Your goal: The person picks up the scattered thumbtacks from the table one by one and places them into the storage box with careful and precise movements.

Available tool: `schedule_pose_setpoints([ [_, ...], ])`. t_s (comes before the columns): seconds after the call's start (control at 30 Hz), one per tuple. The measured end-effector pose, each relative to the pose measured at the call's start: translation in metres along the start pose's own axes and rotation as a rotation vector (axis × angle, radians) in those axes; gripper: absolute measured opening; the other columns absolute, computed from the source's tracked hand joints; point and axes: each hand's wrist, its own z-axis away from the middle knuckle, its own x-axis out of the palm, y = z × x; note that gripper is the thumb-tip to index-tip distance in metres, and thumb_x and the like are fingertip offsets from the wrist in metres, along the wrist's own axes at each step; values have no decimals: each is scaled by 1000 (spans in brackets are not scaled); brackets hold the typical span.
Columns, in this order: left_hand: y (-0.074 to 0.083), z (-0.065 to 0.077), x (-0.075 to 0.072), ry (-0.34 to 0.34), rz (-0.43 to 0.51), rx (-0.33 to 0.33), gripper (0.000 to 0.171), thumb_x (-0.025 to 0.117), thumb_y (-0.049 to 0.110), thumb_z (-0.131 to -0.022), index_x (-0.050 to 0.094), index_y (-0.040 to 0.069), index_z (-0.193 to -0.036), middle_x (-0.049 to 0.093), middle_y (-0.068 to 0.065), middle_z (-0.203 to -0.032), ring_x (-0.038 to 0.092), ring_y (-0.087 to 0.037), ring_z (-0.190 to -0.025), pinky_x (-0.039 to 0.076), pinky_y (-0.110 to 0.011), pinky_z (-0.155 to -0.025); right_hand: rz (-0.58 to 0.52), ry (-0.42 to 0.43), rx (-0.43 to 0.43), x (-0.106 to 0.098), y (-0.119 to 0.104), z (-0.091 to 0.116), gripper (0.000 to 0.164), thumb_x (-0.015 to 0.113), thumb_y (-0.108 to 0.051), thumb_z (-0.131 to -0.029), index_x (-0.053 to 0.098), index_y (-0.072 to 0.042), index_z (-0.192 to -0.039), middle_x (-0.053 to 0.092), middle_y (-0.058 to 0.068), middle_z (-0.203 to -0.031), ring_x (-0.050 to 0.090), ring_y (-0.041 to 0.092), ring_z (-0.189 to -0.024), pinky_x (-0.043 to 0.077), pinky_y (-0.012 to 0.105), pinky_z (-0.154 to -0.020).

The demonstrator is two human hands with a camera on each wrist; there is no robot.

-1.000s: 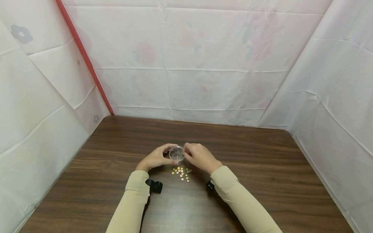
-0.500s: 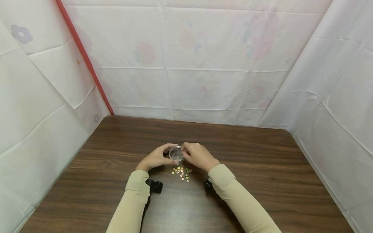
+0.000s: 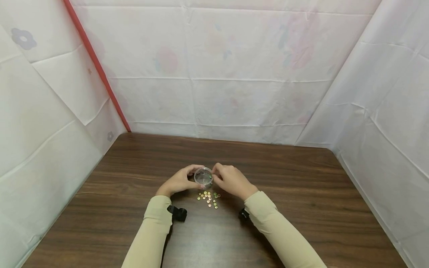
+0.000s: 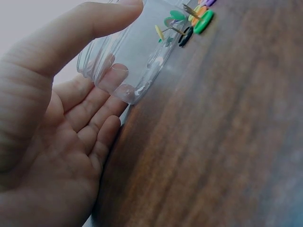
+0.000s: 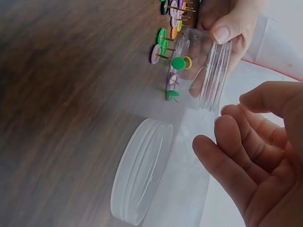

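My left hand (image 3: 179,181) holds a clear plastic jar (image 3: 203,177), its thumb on the near side and its fingers round the far side. In the right wrist view, a few green, yellow and purple thumbtacks (image 5: 178,63) are inside the jar (image 5: 201,71). Just right of the jar's open mouth is my right hand (image 3: 232,181); in its wrist view the fingers (image 5: 227,135) are loosely bent with nothing between them. Several loose thumbtacks (image 3: 208,197) lie on the table just in front of the jar, points up, in green, orange, purple and black (image 4: 186,36).
A clear round lid (image 5: 142,170) rests on the brown wooden table (image 3: 301,208) close to my right hand; that hand hides it from the head view. White cloth (image 3: 218,74) hangs behind the table and along both sides.
My right hand went in over the jar's rim, then drew back to the right. A green thumbtack now shows inside the jar. The left hand keeps its hold and stays in place.
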Motion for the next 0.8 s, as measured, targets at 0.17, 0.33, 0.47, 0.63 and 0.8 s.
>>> schedule_pose_setpoints([
  [0.17,0,-1,0,-2,-2,2,72,77,16,-77,41,6,-138,53,-22,-125,49,-34,-111,41,-54,-93,18,5,3,-1,1,7,10,54,-18,-91,56,-13,-99,55,-9,-68,46,3,-53,42,22,-48],
  [0.33,0,-1,-1,0,-2,1,71,77,17,-76,43,8,-137,53,-21,-125,49,-32,-111,41,-53,-93,17,-35,25,-1,3,12,8,55,-18,-91,57,-14,-97,55,-9,-69,48,3,-55,43,23,-50],
  [0.47,0,-1,-1,8,-4,6,70,78,17,-76,43,8,-137,54,-20,-125,49,-32,-111,41,-53,-93,24,-74,22,-1,4,15,6,55,-18,-91,59,-15,-94,54,-9,-68,48,3,-55,44,23,-51],
  [0.63,1,-1,-1,8,-9,4,70,78,17,-76,43,8,-137,54,-20,-125,50,-31,-111,41,-53,-93,24,-114,-7,-1,4,19,6,55,-17,-91,60,-17,-90,54,-10,-69,48,2,-57,44,22,-52],
  [0.8,2,-1,-1,9,-4,3,70,78,16,-76,44,8,-136,54,-19,-125,50,-30,-112,40,-53,-94,19,-119,-25,-1,4,21,6,56,-16,-89,61,-18,-86,54,-10,-67,47,2,-55,43,21,-51],
])
